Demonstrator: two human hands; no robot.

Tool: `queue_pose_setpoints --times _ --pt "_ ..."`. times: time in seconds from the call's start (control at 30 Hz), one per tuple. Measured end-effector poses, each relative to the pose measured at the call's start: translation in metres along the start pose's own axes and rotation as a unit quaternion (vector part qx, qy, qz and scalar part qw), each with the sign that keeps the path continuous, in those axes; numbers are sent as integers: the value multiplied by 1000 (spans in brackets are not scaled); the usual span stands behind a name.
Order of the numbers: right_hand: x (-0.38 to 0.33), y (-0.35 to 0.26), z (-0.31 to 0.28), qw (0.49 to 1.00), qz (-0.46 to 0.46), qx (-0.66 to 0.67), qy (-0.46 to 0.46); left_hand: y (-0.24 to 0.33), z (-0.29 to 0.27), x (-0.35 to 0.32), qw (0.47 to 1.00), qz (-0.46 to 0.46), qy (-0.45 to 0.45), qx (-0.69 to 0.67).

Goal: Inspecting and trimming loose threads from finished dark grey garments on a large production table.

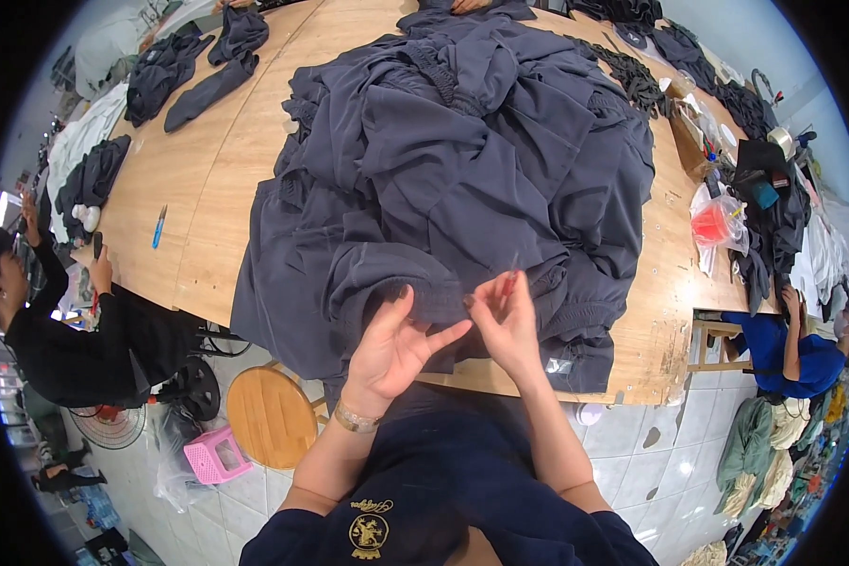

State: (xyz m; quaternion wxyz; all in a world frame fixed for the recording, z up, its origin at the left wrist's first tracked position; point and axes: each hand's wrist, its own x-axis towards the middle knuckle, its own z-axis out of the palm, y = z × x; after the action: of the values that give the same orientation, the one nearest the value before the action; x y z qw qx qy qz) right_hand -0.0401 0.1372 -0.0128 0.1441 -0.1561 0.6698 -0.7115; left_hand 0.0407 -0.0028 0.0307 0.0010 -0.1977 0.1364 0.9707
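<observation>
A large heap of dark grey garments point(462, 160) with gathered elastic edges covers the table in front of me. My left hand point(387, 349) is palm up over the near edge of the heap, thumb and fingers apart. Its index fingertip reaches to the fingers of my right hand point(507, 325). Between the fingers of that right hand sits a small red-handled tool point(509, 281) with a thin pointed tip; its exact kind is hard to make out. Behind my left thumb lies a gathered grey waistband or cuff point(420, 297). Any thread between the hands is too fine to see.
A blue cutter point(159, 226) lies on the wooden table point(219, 203) to the left. Right of the heap stands a bagged red drink point(717, 222). A round wooden stool point(272, 417) and pink plastic stool point(217, 457) are below left. Other people work at both sides and the far end.
</observation>
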Motion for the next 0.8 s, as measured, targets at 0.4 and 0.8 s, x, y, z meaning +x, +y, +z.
queue_pose_setpoints --times 0.4,0.8 --pt "-6 -24 17 996 -67 -53 -10 -6 -9 6 999 28 18 -1" --pt "-19 -30 9 995 -100 11 -7 -10 -10 5 990 117 7 78"
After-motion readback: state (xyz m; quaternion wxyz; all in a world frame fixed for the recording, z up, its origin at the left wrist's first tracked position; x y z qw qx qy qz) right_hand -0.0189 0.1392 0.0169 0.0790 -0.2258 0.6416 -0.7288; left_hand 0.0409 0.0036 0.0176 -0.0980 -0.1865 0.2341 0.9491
